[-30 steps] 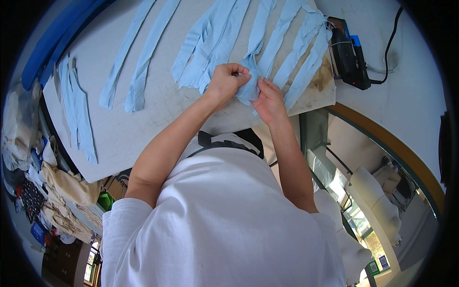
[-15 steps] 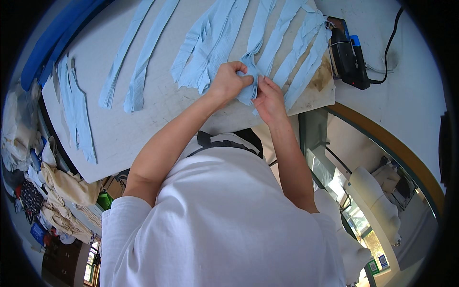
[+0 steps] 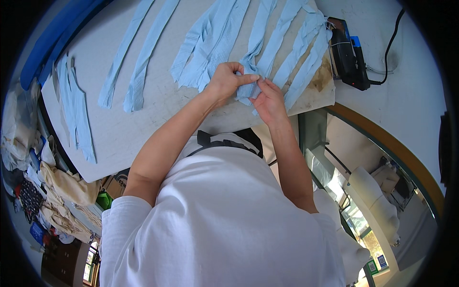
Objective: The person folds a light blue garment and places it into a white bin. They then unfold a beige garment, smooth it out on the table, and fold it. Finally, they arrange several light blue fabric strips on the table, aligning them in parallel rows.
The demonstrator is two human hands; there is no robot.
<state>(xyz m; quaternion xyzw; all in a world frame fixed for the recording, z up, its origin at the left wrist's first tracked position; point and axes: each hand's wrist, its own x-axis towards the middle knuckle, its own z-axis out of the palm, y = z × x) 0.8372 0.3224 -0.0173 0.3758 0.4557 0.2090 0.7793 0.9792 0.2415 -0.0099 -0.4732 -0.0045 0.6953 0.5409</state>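
Note:
Both my hands pinch the near end of a light blue fabric strip (image 3: 248,91) close to the front edge of the pale table (image 3: 143,129). My left hand (image 3: 225,82) is closed on it, with thumb and forefinger reaching toward the right. At its right side, my right hand (image 3: 268,99) is closed on the same cloth, its fingertips almost meeting my left thumb. Left of them lies a wider bunch of blue strips (image 3: 198,62). More blue strips (image 3: 296,52) run away to the right of my hands.
Two long blue strips (image 3: 143,71) lie left of centre, and another blue piece (image 3: 79,115) hangs by the left edge. A black corded device (image 3: 349,60) stands at the right. Heaped cloth (image 3: 67,186) is at far left; white dress forms (image 3: 370,191) stand at lower right.
My left thumb and forefinger have shifted slightly right, closer to my right fingertips. The strip's end between my hands has turned and folded. The other strips lie as before.

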